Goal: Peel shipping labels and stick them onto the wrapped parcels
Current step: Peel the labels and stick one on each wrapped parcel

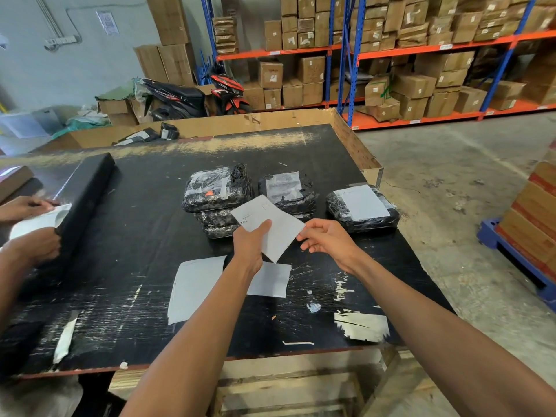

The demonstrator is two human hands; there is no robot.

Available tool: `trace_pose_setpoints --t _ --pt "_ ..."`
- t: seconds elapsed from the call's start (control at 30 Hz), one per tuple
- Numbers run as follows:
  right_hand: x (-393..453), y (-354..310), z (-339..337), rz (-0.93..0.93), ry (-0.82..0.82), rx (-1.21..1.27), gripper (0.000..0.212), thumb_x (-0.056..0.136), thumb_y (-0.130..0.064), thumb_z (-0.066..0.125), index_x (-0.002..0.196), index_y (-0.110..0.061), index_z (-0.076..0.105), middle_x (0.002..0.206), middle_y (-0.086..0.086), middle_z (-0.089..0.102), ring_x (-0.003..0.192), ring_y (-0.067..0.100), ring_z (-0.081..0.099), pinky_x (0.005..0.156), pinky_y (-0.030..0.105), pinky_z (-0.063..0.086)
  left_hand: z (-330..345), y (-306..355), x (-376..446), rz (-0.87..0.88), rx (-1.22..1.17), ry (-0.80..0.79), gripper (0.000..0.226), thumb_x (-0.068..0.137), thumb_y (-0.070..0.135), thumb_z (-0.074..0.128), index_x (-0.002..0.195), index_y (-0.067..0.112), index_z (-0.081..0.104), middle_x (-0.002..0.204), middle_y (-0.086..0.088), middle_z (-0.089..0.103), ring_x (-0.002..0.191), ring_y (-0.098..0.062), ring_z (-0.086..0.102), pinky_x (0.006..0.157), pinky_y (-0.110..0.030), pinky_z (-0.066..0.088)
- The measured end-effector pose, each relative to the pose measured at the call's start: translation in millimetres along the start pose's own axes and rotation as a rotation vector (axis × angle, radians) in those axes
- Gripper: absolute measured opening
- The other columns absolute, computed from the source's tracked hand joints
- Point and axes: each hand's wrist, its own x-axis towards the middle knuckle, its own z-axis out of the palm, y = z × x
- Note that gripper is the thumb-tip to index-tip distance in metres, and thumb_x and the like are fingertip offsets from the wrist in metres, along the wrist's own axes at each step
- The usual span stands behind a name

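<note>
Left hand (251,243) has thumb on top and fingers (264,228) clamped on the near-left part of the label sheet (270,224); right hand (323,236) pinches its right corner with fingertips together, rest of the fingers loosely curled. Looks like the split grip is there to start the peel: one hand anchors the backing, the other lifts a corner. Can't tell if the layers have separated yet. The sheet is held in the air, tilted, just in front of the middle parcel (287,191), taking that parcel as reference. It already carries a label, as does the right parcel (362,207) beside it. Left of it sits a stack of wrapped parcels (216,195), top one with clear film and a label-like patch, so the next target is unclear. Nearer than the reference, flat on the black worktop (135,236), lie two more white sheets (195,285), partly under the left forearm, likely spare labels or spent backings. Far left, another person's hands (36,245) work at a black roll (85,191).
</note>
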Motion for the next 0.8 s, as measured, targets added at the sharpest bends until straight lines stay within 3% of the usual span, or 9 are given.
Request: trace_pose_setpoints --t 0.57,0.8 --pt "0.7 -1.8 0.5 -0.004 0.014 -0.019 0.009 0.094 -0.012 0.068 0.099 -0.006 0.073 0.085 0.004 0.076 0.071 0.012 0.067 0.069 0.024 0.054 0.5 3.9 -0.3 0.018 0.017 -0.01 0.032 0.09 0.004 0.069 0.121 0.005 0.061 0.112 -0.008 0.068 0.094 -0.023 0.066 0.086 -0.043 0.055" --pt "-1.3 -4.5 1.0 -0.032 -0.01 0.027 0.009 0.096 -0.011 0.063 0.091 -0.012 0.071 0.084 0.004 0.072 0.074 0.013 0.064 0.072 0.024 0.052 2.3 4.7 -1.8 -0.027 0.047 -0.019 0.032 0.088 0.005 0.072 0.119 0.003 0.063 0.117 -0.013 0.07 0.101 -0.029 0.067 0.091 -0.048 0.056"
